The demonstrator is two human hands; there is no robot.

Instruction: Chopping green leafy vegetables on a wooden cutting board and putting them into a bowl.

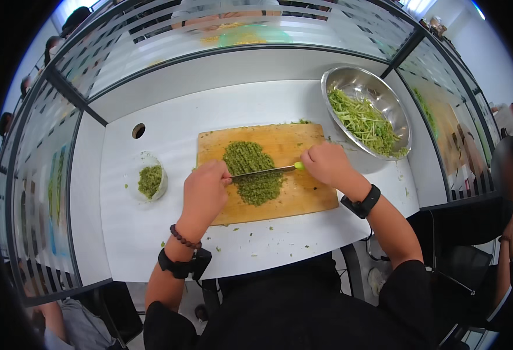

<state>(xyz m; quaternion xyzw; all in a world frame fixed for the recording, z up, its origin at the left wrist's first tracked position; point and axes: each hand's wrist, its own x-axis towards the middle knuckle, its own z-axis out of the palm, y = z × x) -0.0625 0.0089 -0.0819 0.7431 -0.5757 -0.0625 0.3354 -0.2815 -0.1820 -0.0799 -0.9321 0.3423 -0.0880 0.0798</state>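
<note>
A knife [261, 172] with a bright green handle lies crosswise over a mound of finely chopped green vegetable [248, 158]. My right hand [326, 162] is closed round the handle, most of which the fingers hide. At the blade's other end, my left hand [207, 188] pinches the tip between thumb and fingers. Beneath both hands is a wooden cutting board [311, 201], with the mound near its middle. Whether the edge touches the wood cannot be made out.
A clear cup [163, 181] with chopped greens stands left of the board. At the back right, a steel bowl [348, 75] of cut green stalks sits tilted. Partitions [239, 65] enclose the white table [160, 236]. A person [512, 175] is at the far right.
</note>
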